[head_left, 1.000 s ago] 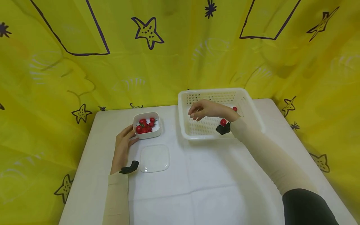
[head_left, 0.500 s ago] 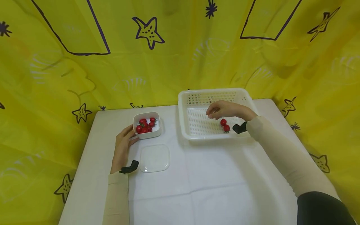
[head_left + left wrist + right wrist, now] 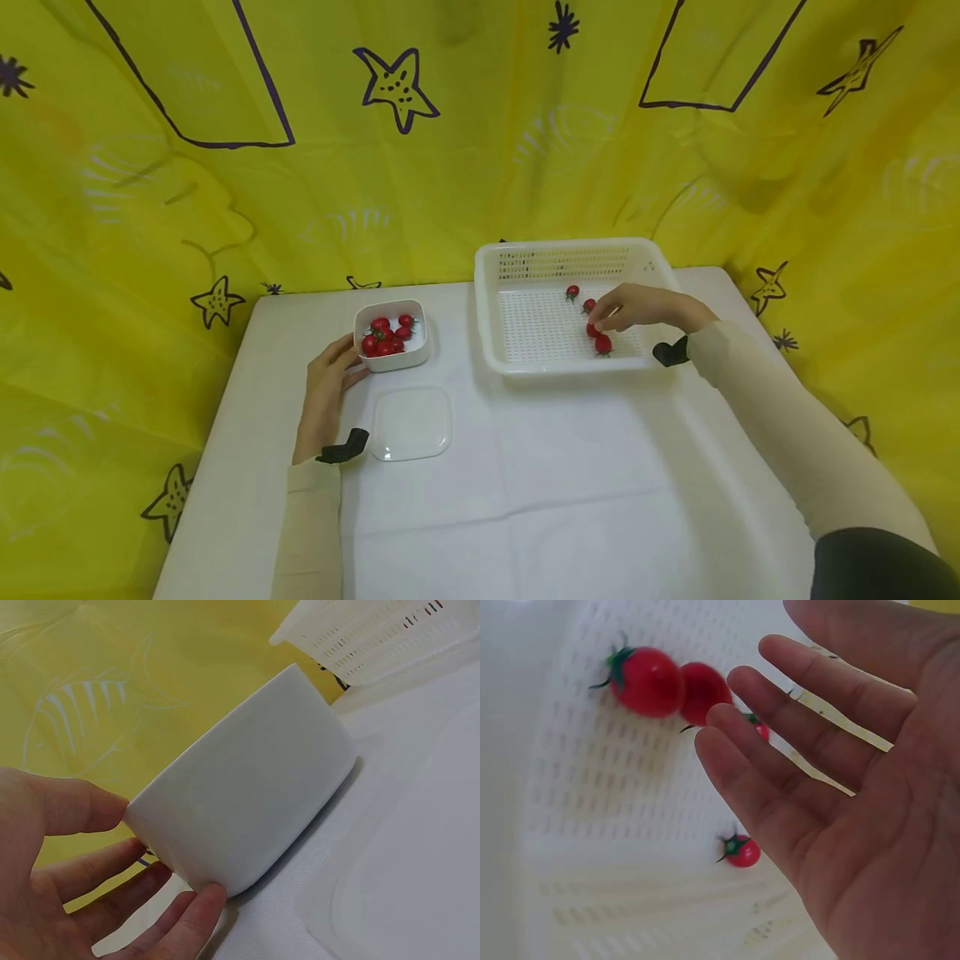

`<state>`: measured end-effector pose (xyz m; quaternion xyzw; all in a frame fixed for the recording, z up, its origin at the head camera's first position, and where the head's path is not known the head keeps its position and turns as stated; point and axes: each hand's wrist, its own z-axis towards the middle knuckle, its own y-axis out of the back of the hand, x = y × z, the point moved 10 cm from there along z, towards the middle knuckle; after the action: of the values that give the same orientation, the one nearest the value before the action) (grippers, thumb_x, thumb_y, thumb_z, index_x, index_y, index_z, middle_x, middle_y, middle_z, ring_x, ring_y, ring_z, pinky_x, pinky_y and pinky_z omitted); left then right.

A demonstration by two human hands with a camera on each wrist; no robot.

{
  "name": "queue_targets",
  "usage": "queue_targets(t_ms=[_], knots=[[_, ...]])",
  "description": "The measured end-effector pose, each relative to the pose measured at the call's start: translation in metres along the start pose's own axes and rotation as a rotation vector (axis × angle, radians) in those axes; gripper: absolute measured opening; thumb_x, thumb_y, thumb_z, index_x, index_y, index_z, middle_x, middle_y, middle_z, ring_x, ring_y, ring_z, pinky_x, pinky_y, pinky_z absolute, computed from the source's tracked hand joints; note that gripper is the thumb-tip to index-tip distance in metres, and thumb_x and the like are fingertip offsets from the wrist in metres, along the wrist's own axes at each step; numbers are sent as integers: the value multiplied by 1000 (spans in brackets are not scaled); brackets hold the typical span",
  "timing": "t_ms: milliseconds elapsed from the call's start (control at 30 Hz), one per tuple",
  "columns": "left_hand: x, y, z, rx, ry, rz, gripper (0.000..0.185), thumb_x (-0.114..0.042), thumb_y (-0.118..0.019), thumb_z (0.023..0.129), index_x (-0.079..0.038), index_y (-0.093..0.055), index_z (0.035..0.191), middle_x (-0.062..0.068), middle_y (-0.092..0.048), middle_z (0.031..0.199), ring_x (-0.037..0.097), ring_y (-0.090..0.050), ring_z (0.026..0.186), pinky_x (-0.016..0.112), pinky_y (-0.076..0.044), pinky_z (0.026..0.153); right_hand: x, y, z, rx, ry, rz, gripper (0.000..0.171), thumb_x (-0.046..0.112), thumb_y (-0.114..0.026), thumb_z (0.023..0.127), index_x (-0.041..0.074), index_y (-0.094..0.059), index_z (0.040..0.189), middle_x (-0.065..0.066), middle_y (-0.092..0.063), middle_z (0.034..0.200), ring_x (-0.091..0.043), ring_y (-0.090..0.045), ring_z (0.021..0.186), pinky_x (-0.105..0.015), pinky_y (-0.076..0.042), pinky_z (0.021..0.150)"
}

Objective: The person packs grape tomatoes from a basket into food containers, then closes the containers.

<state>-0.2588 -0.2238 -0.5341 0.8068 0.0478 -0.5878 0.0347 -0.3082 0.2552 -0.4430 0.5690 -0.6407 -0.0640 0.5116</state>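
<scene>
My left hand (image 3: 326,392) rests its fingertips against the left side and near corner of a small white box (image 3: 247,772). Inside that box lie several red cherry tomatoes (image 3: 384,342) with green stems. My right hand (image 3: 645,307) is low inside a white perforated basket (image 3: 525,364), its fingertips right at a cherry tomato (image 3: 592,331). In the right wrist view its fingers (image 3: 780,802) are extended, with nothing between them. Close by are another cherry tomato (image 3: 649,682) and a smaller-looking one farther off (image 3: 742,851).
A clear, flat, square lid (image 3: 412,423) lies on the white-covered table (image 3: 570,533) just in front of the box. Behind the table hangs a yellow curtain (image 3: 465,183) with drawn stars, close to the far rim of the basket.
My right hand has moved right and lower within the basket to the cherry tomatoes, uncovering others on the basket floor. The left hand and the box stay in place.
</scene>
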Motion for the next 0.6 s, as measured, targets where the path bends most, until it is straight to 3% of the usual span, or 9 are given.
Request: queue_targets(t_ms=[200,333,600], knots=[[1,3,1,-14,20,3,53,-34,-56,108,-21,-46,158,5,-45,161,17,-53,126,26,-54,109,-14,-9,-2,21,-5,-8,30,13,-61,104,-4,-69,128,-25,-67,134,-38,-68,118,-51,-60,100],[3,2,2,-15,40,-6,53,-35,-57,108,-22,-46,158,4,-45,161,17,-53,126,27,-54,110,-17,-16,-1,59,-8,-4,31,11,-61,103,-5,-68,128,-25,-67,133,-39,-65,122,-52,-60,99],[3,1,2,-10,18,-2,52,-34,-56,108,-22,-47,158,4,-46,161,19,-53,127,24,-54,108,-18,-27,-1,138,-46,-29,32,11,-63,101,-3,-67,130,-23,-68,130,-33,-62,119,-51,-59,101]])
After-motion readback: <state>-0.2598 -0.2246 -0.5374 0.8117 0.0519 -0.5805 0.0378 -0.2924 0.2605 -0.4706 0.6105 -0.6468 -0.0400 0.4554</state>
